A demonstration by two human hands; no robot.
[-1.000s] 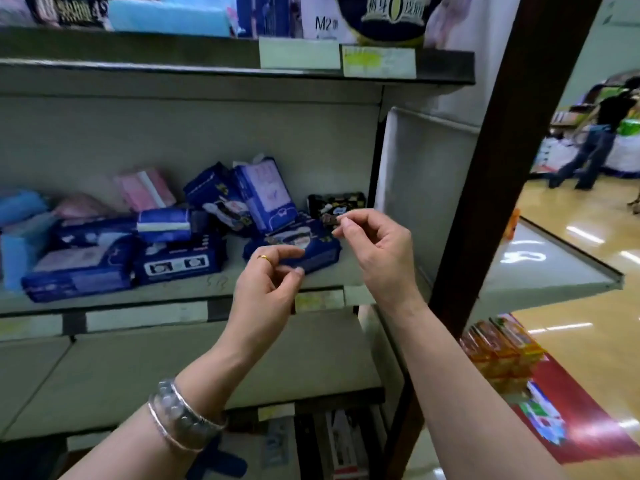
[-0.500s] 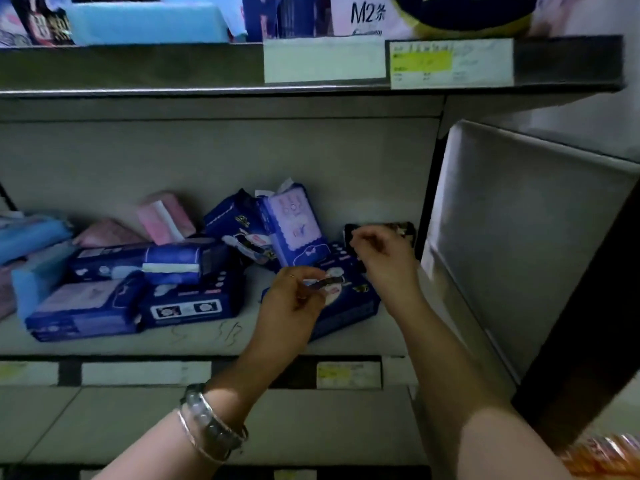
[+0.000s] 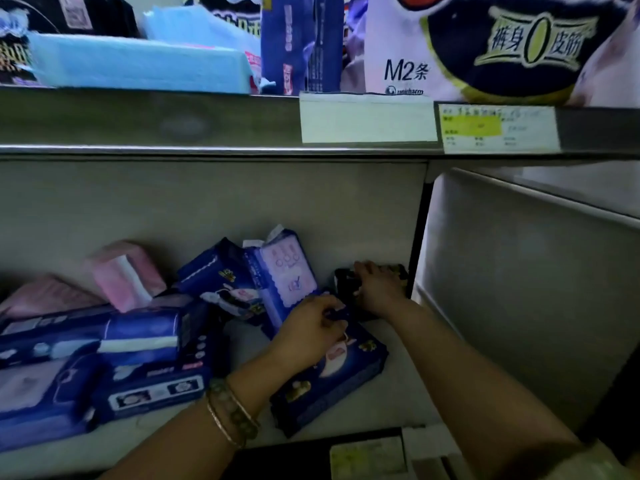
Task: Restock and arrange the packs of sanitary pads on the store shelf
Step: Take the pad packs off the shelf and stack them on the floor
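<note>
Several dark blue packs of sanitary pads lie jumbled on the grey shelf (image 3: 398, 403). My left hand (image 3: 308, 336) rests over a flat dark blue pack (image 3: 332, 379) near the shelf's front, fingers curled and pinching a small dark thing against its upper end. My right hand (image 3: 375, 289) reaches to the back right corner and grips a small black pack (image 3: 343, 284) standing against the back wall. A blue and lilac pack (image 3: 287, 271) leans upright just left of my hands.
Pink packs (image 3: 124, 275) lean at the back left, and blue packs (image 3: 104, 372) are stacked at the left front. The upper shelf edge (image 3: 173, 123) with price labels hangs close overhead. A grey side panel (image 3: 519, 289) bounds the right.
The view has moved closer to the shelf. My right hand has reached further back onto the black pack, and my left hand has advanced onto the flat blue pack.
</note>
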